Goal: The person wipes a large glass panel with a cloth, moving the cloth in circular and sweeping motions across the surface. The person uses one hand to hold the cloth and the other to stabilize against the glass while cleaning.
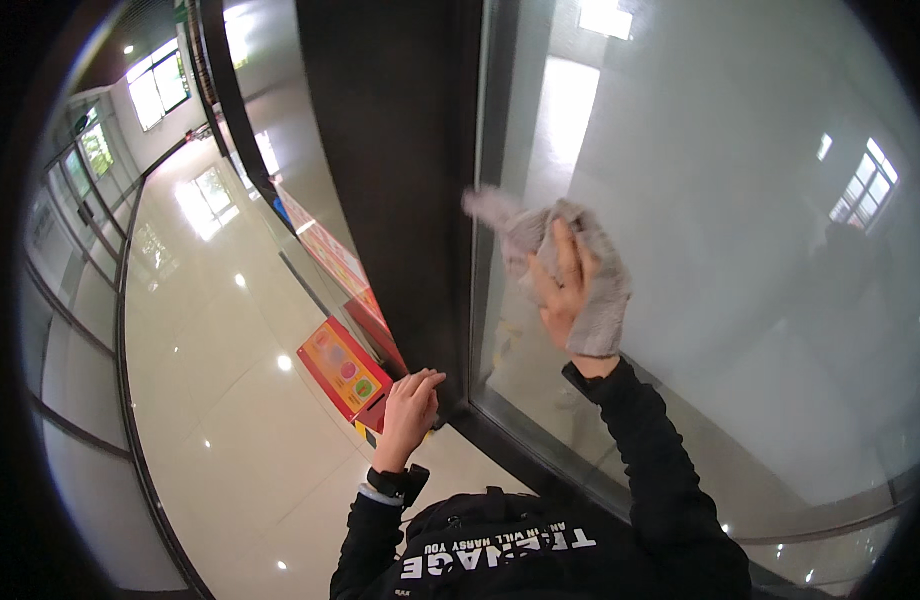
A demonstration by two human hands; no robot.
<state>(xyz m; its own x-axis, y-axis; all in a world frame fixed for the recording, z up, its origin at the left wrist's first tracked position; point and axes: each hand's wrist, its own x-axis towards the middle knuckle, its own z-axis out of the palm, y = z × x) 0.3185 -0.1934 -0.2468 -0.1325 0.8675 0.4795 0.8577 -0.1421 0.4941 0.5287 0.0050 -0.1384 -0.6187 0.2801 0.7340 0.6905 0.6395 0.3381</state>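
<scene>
A grey-pink cloth (602, 310) is under and around my right hand (568, 290), which presses it toward the large glass pane (730, 250). One end of the cloth is blurred and reaches left to the dark frame (400, 150) beside the pane. The fingers lie over the cloth, and part of it is wrapped over the back of the hand. Lower left, my left hand (408, 415) is held with its fingers curled together near the foot of the dark frame. I see nothing in it; whether it touches the frame I cannot tell.
Just left of my left hand stands a red and orange box (345, 370) with coloured round pictures. A long printed panel (325, 245) leans behind it. Shiny pale floor tiles (210, 400) run down a corridor, with a glass partition (75, 330) on the far left.
</scene>
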